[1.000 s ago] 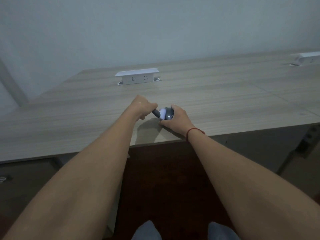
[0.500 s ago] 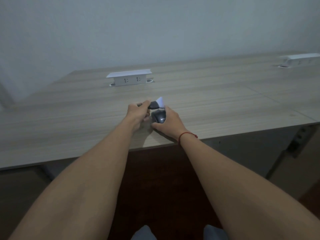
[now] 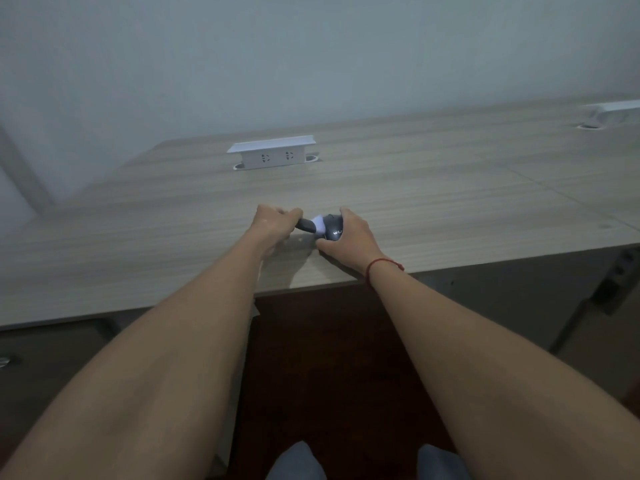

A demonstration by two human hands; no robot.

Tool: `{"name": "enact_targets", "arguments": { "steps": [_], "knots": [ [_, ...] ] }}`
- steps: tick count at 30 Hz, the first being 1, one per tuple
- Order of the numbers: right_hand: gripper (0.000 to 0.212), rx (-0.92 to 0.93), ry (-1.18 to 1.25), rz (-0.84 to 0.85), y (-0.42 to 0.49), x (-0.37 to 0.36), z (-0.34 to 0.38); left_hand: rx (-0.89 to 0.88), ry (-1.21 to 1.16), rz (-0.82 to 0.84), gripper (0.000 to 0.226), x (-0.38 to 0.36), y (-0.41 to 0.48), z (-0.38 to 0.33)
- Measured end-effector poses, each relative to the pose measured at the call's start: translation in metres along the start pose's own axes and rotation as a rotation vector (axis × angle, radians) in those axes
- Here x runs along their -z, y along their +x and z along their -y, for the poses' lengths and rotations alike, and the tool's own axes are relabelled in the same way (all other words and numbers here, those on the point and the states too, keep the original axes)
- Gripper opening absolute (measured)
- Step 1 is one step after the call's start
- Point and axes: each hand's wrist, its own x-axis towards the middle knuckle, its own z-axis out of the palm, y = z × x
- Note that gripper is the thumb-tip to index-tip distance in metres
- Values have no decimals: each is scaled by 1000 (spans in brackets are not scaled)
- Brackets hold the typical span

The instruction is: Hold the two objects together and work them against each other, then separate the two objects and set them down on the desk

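Left hand: the left hand [image 3: 275,225] is curled into a fist-like grip round the dark handle of a small brush with white bristles [image 3: 311,225]; the handle sticks out of the grip toward the right hand.
Brush: its white bristle end lies just beyond the left grip and touches the left flank of the mouse.
Right hand: the right hand [image 3: 349,237] cups a dark grey rounded computer mouse with pale lettering [image 3: 333,229], thumb low on the near side and fingers curled over the far side, so this grip pinches the mouse from both sides.
Mouse: it sits inside the right grip, on the pale wood-grain desk [image 3: 450,209], near the desk's front edge.
Wrist: a thin red string bracelet [image 3: 381,264] circles the right wrist, just behind the grip.
Beyond the grips: a white raised socket box with two outlets [image 3: 273,153] stands on the desk well past both hands.
Far right: a second white socket box [image 3: 616,110], blurred, lies well apart from the right grip.
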Motion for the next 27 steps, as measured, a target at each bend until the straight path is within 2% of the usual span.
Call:
{"name": "enact_targets", "arguments": {
  "steps": [2, 5, 6, 8, 10, 14, 19, 23, 27],
  "knots": [
    [59, -1, 1, -1, -1, 1, 2, -1, 1, 16, 32, 3, -3, 3],
    [53, -3, 2, 3, -1, 1, 3, -20, -29, -76, 14, 0, -4, 3],
    [51, -5, 4, 0, -2, 1, 3, -26, -37, -64, 13, -1, -5, 1],
    [52, -6, 10, -6, -2, 1, 3, -18, -66, 68, 14, 0, -5, -2],
    [63, -5, 13, -2, -1, 1, 2, -13, -106, 129, 13, 3, -4, -4],
    [82, -5, 13, 19, -2, 2, 3, -28, -145, -35, 15, 1, -6, -1],
    [88, -14, -9, 38, -1, 4, -1, 81, -236, 175, 19, 6, -11, 12],
    [89, -5, -43, 47, -1, 3, 1, 16, -169, -16, 19, 9, -5, 23],
    [82, 10, -55, 21, -2, 1, 1, -90, 70, -147, 23, 7, 1, 25]
  ]
}}
